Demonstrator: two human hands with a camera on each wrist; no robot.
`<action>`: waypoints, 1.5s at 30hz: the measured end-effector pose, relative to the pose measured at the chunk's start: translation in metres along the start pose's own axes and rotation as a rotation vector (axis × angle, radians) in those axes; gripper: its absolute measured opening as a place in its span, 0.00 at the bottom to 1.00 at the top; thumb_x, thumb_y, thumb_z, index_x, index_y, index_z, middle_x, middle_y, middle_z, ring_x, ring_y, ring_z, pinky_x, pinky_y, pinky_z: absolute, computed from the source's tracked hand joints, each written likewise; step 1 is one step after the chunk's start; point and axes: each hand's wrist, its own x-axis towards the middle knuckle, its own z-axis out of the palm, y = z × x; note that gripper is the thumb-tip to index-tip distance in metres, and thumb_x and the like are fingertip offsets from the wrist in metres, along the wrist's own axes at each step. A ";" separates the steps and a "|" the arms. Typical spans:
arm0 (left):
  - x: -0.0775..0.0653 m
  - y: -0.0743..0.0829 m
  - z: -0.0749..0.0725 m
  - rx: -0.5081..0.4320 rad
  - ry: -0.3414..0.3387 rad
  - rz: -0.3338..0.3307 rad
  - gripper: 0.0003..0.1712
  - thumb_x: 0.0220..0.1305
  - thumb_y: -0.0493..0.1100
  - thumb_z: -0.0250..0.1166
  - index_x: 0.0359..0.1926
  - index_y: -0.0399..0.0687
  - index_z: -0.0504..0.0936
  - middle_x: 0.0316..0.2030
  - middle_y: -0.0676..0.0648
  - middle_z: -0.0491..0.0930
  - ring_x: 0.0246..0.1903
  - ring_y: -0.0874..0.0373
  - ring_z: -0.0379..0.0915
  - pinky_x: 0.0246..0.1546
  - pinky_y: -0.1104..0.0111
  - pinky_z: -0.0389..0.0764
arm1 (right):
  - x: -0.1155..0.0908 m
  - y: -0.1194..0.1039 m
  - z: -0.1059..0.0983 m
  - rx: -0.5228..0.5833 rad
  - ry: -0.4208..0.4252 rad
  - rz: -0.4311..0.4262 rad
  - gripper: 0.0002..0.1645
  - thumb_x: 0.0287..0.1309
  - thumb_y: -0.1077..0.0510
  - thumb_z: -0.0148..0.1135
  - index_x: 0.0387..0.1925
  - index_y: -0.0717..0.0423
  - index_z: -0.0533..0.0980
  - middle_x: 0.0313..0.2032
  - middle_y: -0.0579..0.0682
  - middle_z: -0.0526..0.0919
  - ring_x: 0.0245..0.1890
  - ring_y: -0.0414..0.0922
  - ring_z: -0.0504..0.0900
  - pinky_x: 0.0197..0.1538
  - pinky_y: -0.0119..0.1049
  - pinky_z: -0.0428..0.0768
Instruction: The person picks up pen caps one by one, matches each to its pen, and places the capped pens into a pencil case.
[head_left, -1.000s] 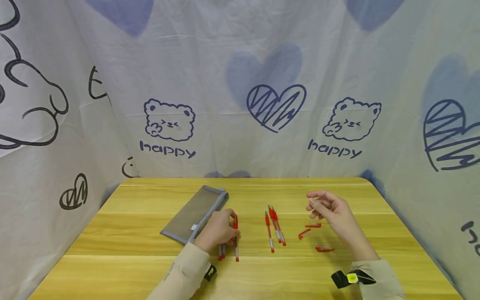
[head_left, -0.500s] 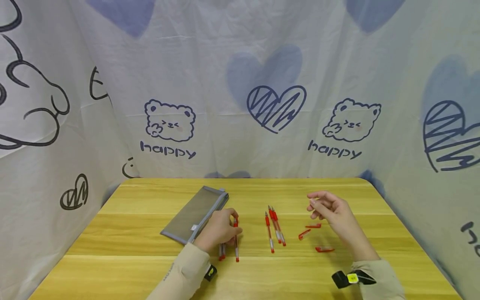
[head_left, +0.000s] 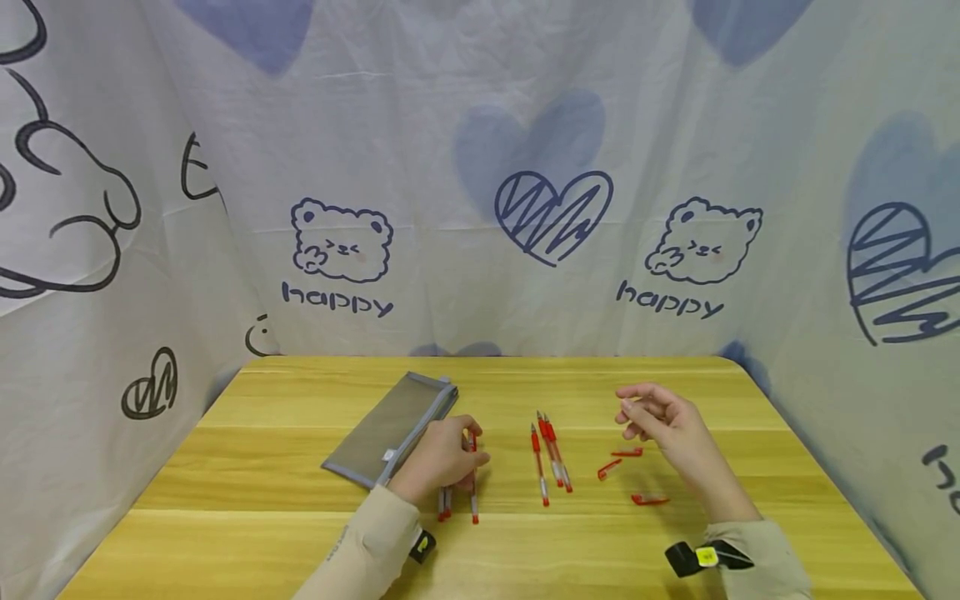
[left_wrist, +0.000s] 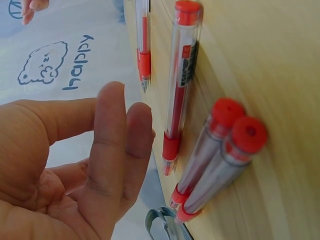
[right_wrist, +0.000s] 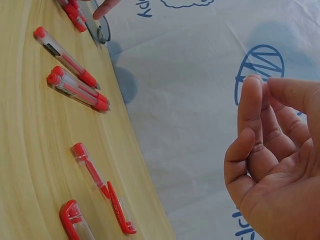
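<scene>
My left hand (head_left: 442, 454) hovers over several red gel pens beside a grey mesh zip pouch (head_left: 382, 429). In the left wrist view its fingers bend loosely with nothing between them. A single pen (left_wrist: 180, 75) lies apart from a pair of pens (left_wrist: 207, 155) there; the hand partly covers all of these in the head view. Three uncapped pens (head_left: 541, 475) lie mid-table, metal tips pointing away. My right hand (head_left: 663, 421) hangs above three loose red pen caps (head_left: 649, 499), fingers softly curled, holding nothing.
The wooden table (head_left: 570, 558) has its far edge against a white curtain (head_left: 450, 283) printed with hearts and bears. Similar cloth hangs on the left and right sides. A black camera strap (head_left: 708, 557) is on the right wrist.
The fingertips of my left hand have shifted slightly to the right above the single pen. The right hand, pens, caps and pouch stay practically where they were.
</scene>
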 end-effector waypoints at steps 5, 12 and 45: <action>-0.001 0.001 0.000 -0.001 -0.007 0.014 0.22 0.70 0.38 0.73 0.60 0.33 0.79 0.21 0.48 0.82 0.15 0.59 0.81 0.20 0.68 0.85 | 0.001 0.002 0.000 -0.013 0.000 0.011 0.17 0.81 0.52 0.58 0.59 0.60 0.78 0.37 0.43 0.89 0.34 0.46 0.89 0.39 0.32 0.84; 0.001 0.005 0.000 -0.067 -0.031 0.005 0.24 0.71 0.38 0.72 0.63 0.32 0.78 0.26 0.46 0.81 0.17 0.59 0.82 0.22 0.67 0.86 | 0.001 0.003 -0.003 -0.023 -0.005 0.015 0.18 0.81 0.53 0.59 0.60 0.61 0.78 0.37 0.42 0.89 0.34 0.44 0.89 0.40 0.32 0.85; 0.011 0.024 0.028 -0.122 -0.091 0.012 0.24 0.71 0.38 0.72 0.64 0.35 0.78 0.31 0.40 0.86 0.17 0.58 0.81 0.21 0.67 0.85 | 0.002 0.009 -0.019 -0.098 -0.017 0.041 0.21 0.81 0.52 0.59 0.63 0.63 0.77 0.40 0.40 0.90 0.35 0.40 0.89 0.40 0.32 0.85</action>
